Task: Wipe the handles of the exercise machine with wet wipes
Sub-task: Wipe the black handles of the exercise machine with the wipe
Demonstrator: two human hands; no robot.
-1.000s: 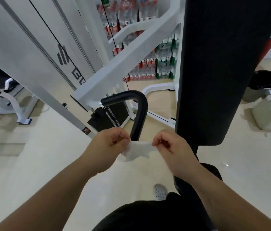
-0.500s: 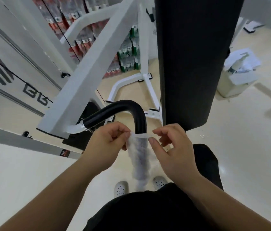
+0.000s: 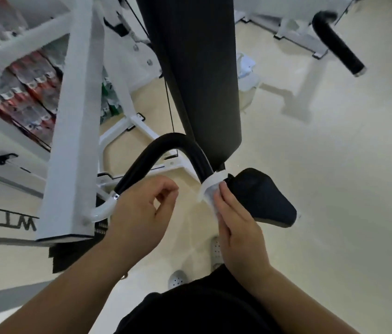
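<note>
The white frame beam [image 3: 74, 116] of the exercise machine is seen far to the left of the grip and above it, and the tall black back pad [image 3: 190, 68] rises directly above the grip. The black seat [image 3: 262, 196] lies just to the right of the gripping fingers, almost touching them. The curved black handle [image 3: 166, 145] arches up and leftward from the grip, and its lower free end is met there; a second black handle [image 3: 337, 42] is seen well apart, up and to the right. The right hand [image 3: 235, 220] is closed around the wet wipe [image 3: 210, 189], which is wrapped over the free end of the curved handle, just above the fingertips and trailing down beneath them; the thumb is hidden. The left hand [image 3: 142, 213] is held to the left of the grip, apart from the wipe, its fingers loosely curled and nothing grasped. Compared with half a second ago, the wipe is no longer stretched between both hands and left hanging in front of the handle: it has been released by the left hand and drawn onto the handle's end by the right. The view has also been swung, so that the second handle is brought into sight.
</note>
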